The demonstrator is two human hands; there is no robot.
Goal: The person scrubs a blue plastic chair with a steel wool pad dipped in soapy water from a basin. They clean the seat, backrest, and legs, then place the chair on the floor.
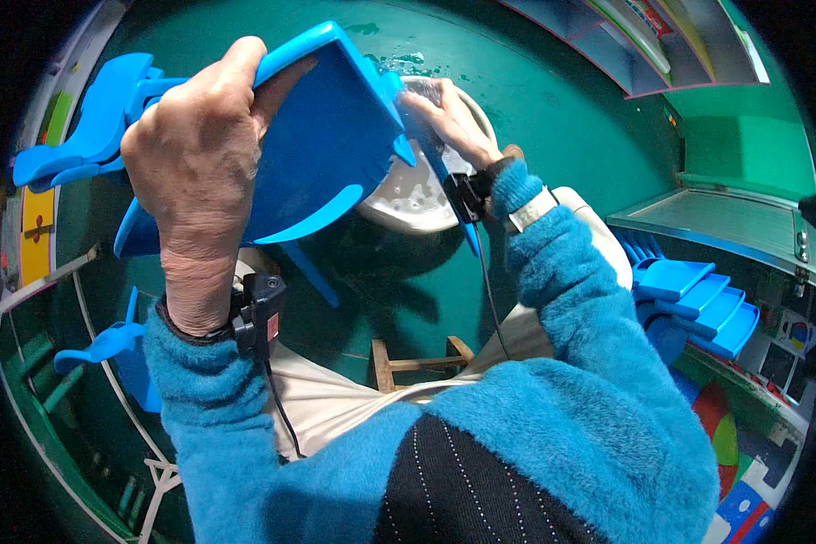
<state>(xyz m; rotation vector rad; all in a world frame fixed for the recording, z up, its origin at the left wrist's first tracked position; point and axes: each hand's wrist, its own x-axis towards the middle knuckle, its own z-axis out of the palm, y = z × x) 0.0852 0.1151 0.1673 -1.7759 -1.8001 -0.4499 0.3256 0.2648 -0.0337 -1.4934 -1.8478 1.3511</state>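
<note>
A blue plastic child-size chair is tilted up in front of me, its broad panel facing me and its legs pointing down and away. My left hand is closed round the panel's upper left edge. At the chair's far right side, my right hand is closed, its fingers against a leg near the corner. A greyish, blurred patch shows by those fingers; I cannot make out what it is. Beneath the right hand stands a white basin with foamy water, partly hidden by the chair.
Splashed water wets the green floor beyond the basin. Stacked blue chairs stand at the right, below a metal-edged surface. More blue chair parts show at the left. A small wooden stool is between my legs. Shelves line the far right.
</note>
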